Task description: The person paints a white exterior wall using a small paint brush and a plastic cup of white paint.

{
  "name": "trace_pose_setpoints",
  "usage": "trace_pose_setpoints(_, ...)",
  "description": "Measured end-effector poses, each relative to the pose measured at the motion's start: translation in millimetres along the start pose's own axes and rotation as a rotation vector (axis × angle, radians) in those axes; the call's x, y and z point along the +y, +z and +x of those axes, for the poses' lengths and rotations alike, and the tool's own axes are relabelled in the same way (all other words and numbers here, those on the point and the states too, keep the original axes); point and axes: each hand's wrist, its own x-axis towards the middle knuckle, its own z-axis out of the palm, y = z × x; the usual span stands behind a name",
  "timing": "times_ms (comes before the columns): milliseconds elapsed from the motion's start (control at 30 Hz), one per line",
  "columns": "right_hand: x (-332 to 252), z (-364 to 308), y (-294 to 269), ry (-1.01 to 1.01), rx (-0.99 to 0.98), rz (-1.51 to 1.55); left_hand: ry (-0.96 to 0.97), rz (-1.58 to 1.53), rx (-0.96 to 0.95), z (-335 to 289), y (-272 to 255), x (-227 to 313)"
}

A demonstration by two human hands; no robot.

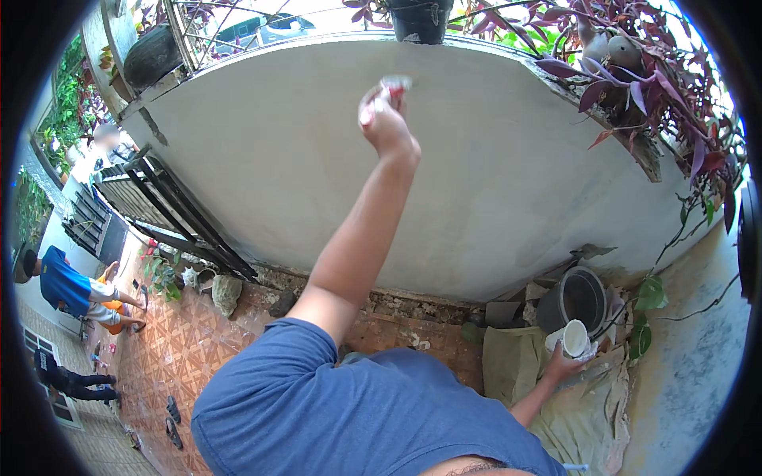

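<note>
Holding a white cup (575, 338) with its mouth up, the right hand (564, 367) has its fingers curled around the side, at the near right. Below it a pale, rumpled cloth (510, 366) covers part of the ground, and just beyond the cup a dark bucket (552, 309) leans with its opening toward the viewer.

The left arm stretches out from a blue sleeve (305, 343) near the middle. At its end, the left hand (386, 125) is closed around a small brush (394, 86) with some red on it, high against the pale wall (476, 174); blur hides whether the bristles touch the surface.

On the wall's top edge sits a black pot (418, 19), and purple-leaved plants (675, 95) spill over at the far right.

To the left, a rough stone (227, 295) rests on the patterned tile floor (190, 349), near a dark metal gate (178, 208). Farther left, a person in a blue top (70, 279) bends forward.
</note>
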Motion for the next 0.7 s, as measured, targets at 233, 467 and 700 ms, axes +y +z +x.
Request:
trace_pose_setpoints(233,-9.4,-3.1,-4.4,-0.013,0.004,0.049,0.125,0.030,-0.034,-0.1,2.5,9.7)
trace_pose_setpoints(467,26.8,-8.9,-1.0,-0.053,-0.028,0.072,-0.064,0.157,0.163,-31.4,-110.6,-35.4)
trace_pose_setpoints(700,32.5,0.1,0.3,-0.097,0.031,-0.035,0.057,0.006,0.079,0.9,-43.8,6.3)
